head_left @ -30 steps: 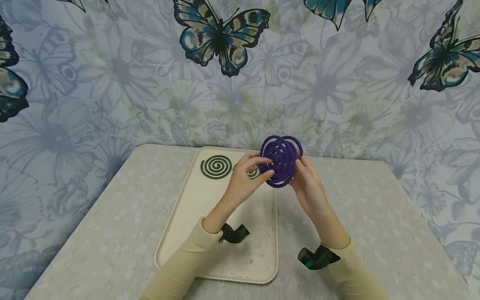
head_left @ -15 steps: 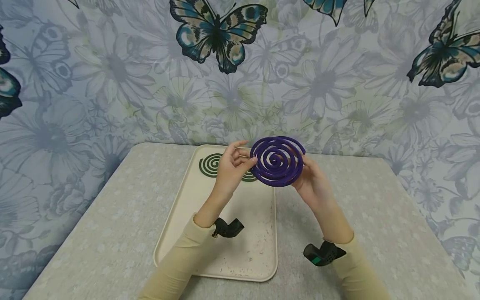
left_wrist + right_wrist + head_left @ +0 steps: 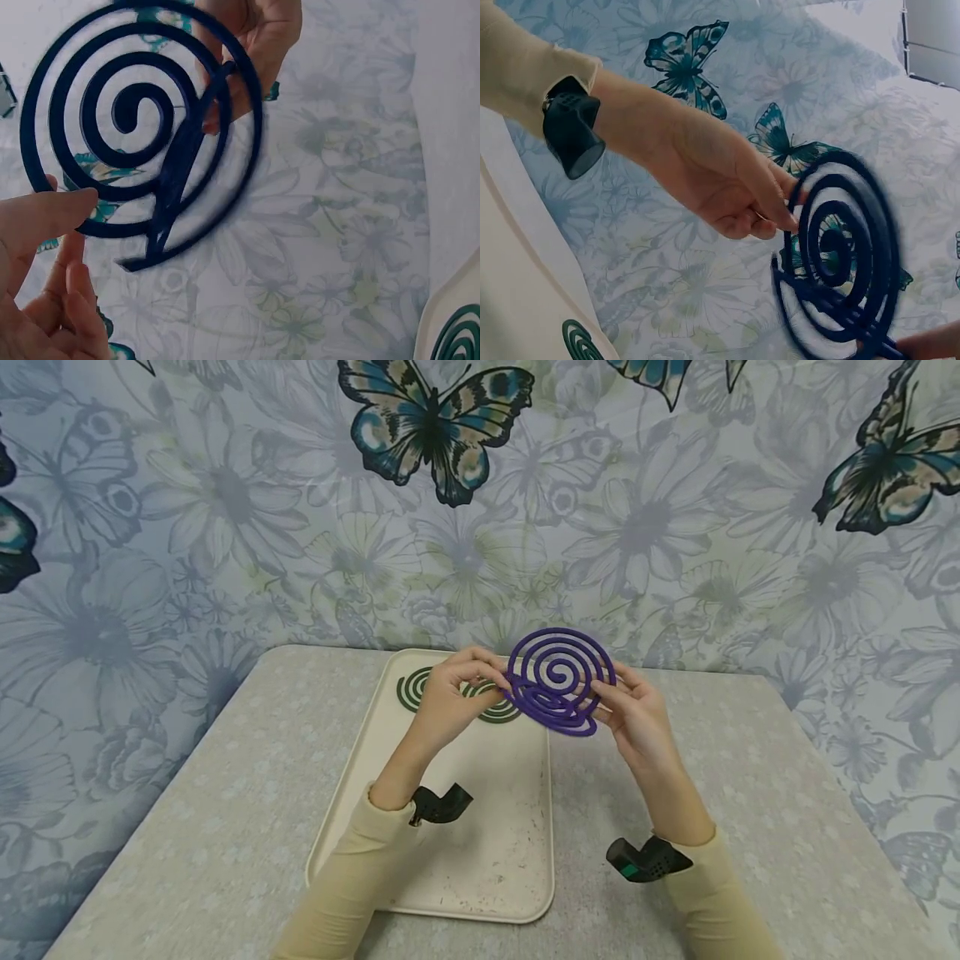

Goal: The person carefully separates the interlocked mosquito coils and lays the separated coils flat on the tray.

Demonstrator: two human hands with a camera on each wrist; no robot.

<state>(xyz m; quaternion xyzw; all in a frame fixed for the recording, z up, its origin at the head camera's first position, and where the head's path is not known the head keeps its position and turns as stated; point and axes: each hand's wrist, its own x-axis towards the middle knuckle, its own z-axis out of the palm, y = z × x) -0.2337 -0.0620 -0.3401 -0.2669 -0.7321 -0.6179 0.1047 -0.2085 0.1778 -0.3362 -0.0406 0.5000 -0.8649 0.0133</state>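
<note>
Two purple mosquito coils are held up in the air, touching and crossing one another. One coil (image 3: 560,675) faces me nearly upright; the other coil (image 3: 570,727) slants below it, partly overlapped. My left hand (image 3: 455,692) pinches the left edge where the two meet. From the right, my right hand (image 3: 637,714) grips the coils, its thumb over the upright one's edge. In the left wrist view, one coil (image 3: 135,120) is seen face-on, the other almost edge-on. The right wrist view shows my left hand (image 3: 727,172) holding a coil's rim.
A cream tray (image 3: 480,827) with dark specks lies on the pale patterned table (image 3: 225,793). Two green spiral coils rest on its far end; the left coil (image 3: 410,690) is partly hidden by my left hand. A butterfly-print wall (image 3: 480,560) stands behind the table.
The purple coils, stacked together half a second ago, now stand at an angle to each other, one upright and one slanting down. My right thumb has come round to the front.
</note>
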